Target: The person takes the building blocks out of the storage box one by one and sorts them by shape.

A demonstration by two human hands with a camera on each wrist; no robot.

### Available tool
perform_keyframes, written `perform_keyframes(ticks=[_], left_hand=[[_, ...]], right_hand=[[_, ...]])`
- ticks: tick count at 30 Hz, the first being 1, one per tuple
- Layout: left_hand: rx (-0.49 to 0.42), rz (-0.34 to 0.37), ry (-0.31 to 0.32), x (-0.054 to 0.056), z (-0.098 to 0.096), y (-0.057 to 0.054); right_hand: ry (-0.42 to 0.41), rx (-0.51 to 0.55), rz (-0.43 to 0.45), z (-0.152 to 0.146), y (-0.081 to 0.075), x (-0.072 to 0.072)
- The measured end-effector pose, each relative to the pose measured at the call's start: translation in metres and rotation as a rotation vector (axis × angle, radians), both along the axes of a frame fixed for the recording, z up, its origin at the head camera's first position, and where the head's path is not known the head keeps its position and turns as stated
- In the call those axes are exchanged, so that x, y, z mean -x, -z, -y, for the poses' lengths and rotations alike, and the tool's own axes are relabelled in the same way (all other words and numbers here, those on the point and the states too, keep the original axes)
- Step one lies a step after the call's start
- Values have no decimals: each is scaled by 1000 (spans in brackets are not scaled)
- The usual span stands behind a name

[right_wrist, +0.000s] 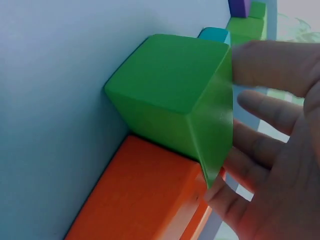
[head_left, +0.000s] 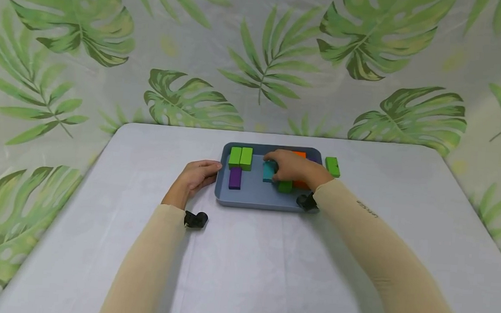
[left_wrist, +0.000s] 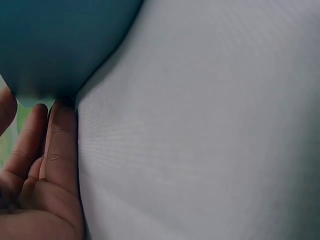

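My left hand (head_left: 198,176) is at the left side of a blue-grey tray (head_left: 252,205). In the left wrist view its straight fingers (left_wrist: 62,145) press against the tray's outer wall. My right hand (head_left: 290,164) reaches over a turquoise block (head_left: 268,172), thumb and index finger arched about its back and right side. In the right wrist view a darker green block (right_wrist: 160,75) hides the thumb's tip, and I cannot tell whether the turquoise block is gripped. The other fingers (right_wrist: 257,142) are spread apart behind the green block.
Two light green blocks (head_left: 240,158) stand side by side at the tray's back left, a purple block (head_left: 235,178) before them. Orange blocks (right_wrist: 135,190) sit beside the darker green one, partly under my right hand. Another green block (head_left: 332,167) lies outside, right of the tray.
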State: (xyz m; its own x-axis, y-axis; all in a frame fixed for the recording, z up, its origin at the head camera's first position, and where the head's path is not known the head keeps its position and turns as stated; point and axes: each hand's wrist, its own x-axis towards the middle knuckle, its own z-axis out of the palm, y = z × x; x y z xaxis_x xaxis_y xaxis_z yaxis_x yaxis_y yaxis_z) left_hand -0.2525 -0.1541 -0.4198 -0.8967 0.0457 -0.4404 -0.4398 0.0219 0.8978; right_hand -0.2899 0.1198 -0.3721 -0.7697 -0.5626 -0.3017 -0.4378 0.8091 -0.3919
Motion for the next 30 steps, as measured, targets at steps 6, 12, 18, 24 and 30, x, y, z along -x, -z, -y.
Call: perform_keyframes(ticks=[6, 12, 18, 24, 30], left_hand=[[1, 3, -3, 1, -1, 2], [6, 1, -2, 1, -1, 1], [11, 2, 4, 2, -1, 1], [10, 5, 8, 3, 0, 2], [15, 10, 5, 2, 0, 2]], right_hand=[[11, -23, 3, 3, 4, 2], [2, -54, -42, 5, 6, 3], [6, -65, -48, 5, 5, 4], [3, -36, -60, 3, 5, 5], [25, -1, -59, 3, 6, 8]])
